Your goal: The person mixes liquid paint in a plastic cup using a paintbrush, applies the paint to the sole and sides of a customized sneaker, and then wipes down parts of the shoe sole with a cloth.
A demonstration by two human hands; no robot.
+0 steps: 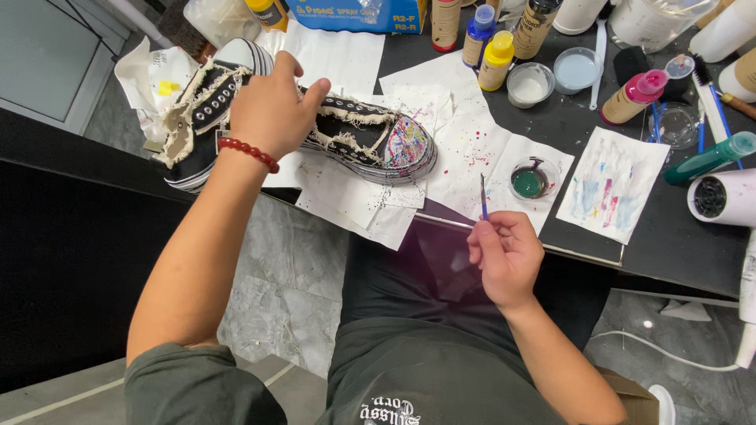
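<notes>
A small clear dish (533,179) on the black table (677,244) holds dark green paint; two shallow cups (529,83) behind it hold whitish liquid; a yellow-capped bottle (495,60), a blue bottle (478,35) and a pink-capped bottle (634,97) stand capped nearby. The left hand (272,110) lies spread over the black canvas shoe (370,138), fingers curled on its frayed upper; the shoe rests on paint-spattered paper towels (472,149) at the table edge. The right hand (506,253) pinches a thin paintbrush (483,197), tip upward, just below the dish.

A black canvas sneaker (346,134) with frayed white trim is lying on its side, its paint-splattered toe pointing toward four o'clock. A thin paintbrush (483,197) is standing upright at its four o'clock.
</notes>
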